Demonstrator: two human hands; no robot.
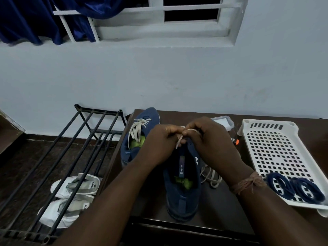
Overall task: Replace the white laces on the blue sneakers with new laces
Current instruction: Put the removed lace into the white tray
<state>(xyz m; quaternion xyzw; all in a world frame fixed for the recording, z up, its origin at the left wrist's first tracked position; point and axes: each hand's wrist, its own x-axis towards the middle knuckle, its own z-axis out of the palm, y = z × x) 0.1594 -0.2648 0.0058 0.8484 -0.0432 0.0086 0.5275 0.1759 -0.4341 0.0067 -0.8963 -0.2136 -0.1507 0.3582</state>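
Wall: pale blue painted wall (159, 77)
Window: white-framed window (177, 20), dark panes
Curtain: blue curtain (35, 18) bunched at the left
Floor: dark floor (26, 157)
Furniture: dark brown tabletop (221, 201); black metal shoe rack (74, 157) just beside it
Light: dim, cool

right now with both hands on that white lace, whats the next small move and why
Probably pull the white lace out of the near blue sneaker's front eyelets. The left hand and right hand pinch it there, and slack lace already lies beside the shoe, while the far sneaker is fully laced.
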